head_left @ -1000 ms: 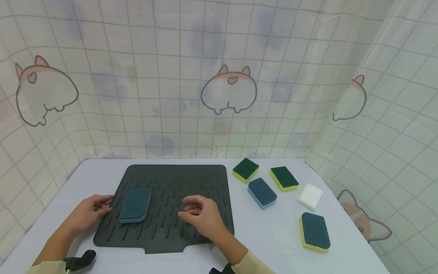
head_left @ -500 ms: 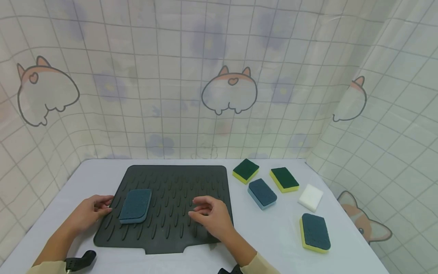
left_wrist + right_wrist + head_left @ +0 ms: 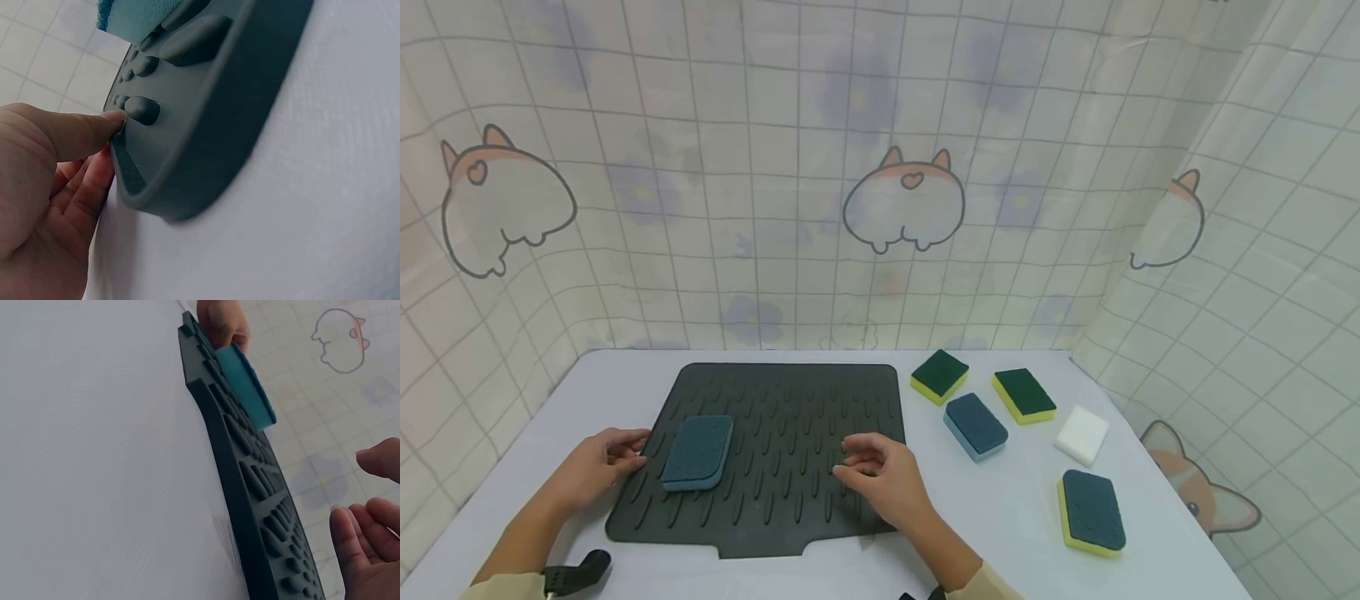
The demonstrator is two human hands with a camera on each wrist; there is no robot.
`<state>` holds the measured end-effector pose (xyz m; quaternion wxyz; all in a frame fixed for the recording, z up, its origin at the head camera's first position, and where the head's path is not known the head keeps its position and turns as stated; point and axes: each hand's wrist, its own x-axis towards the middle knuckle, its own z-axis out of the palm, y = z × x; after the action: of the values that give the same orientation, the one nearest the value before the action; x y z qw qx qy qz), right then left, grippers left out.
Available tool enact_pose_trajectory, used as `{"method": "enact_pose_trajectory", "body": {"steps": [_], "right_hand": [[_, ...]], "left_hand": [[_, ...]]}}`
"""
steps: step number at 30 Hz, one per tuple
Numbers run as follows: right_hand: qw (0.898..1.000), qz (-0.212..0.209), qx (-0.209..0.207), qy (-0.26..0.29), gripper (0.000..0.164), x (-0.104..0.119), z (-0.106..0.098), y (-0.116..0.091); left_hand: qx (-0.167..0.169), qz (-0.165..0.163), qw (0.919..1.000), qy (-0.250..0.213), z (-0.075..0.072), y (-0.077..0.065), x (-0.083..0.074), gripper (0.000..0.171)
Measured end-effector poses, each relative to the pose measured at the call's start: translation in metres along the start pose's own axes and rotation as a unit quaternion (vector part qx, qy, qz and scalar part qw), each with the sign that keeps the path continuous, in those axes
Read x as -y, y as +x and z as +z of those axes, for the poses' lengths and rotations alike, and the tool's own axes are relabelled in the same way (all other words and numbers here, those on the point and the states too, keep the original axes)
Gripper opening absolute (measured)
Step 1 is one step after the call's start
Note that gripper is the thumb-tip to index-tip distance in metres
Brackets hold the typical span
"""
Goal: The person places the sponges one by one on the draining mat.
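Note:
A dark ridged rubber mat (image 3: 790,538) lies on the white table. On its left part sits a blue scouring sponge (image 3: 698,452), dark pad upward. My left hand (image 3: 589,468) is at the mat's left edge; in the left wrist view its thumb (image 3: 94,132) presses the raised rim from the inside, with the other fingers outside it, pinching the edge. My right hand (image 3: 889,479) hovers over the mat's right part, its fingers loosely bent and thumb apart, holding nothing. The right wrist view shows a gap between thumb and fingers.
Right of the mat lie two green-and-yellow sponges (image 3: 940,375) (image 3: 1024,392), a blue sponge (image 3: 975,423), a white sponge (image 3: 1082,434) and a larger dark-topped yellow sponge (image 3: 1092,508). A patterned curtain (image 3: 775,183) hangs behind and at both sides of the table.
My right hand has drifted right across the mat, away from the blue sponge on it. The left hand, the mat and the sponges stay in place.

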<state>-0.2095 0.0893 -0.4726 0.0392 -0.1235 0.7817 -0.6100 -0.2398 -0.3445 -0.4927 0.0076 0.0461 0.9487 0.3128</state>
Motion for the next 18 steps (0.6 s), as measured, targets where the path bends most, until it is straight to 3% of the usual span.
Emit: {"method": "enact_pose_trajectory", "body": {"steps": [9,18], "right_hand": [[1.000,0.016,-0.005,-0.022,0.034,0.033,-0.013,-0.019],[0.999,0.026,-0.018,-0.018,0.041,-0.004,-0.028,-0.013]], "left_hand": [[0.001,0.006,0.9999,-0.008,0.000,-0.001,0.002,0.047],[-0.002,0.010,1.0000,0.000,0.000,0.000,0.001,0.047]]}}
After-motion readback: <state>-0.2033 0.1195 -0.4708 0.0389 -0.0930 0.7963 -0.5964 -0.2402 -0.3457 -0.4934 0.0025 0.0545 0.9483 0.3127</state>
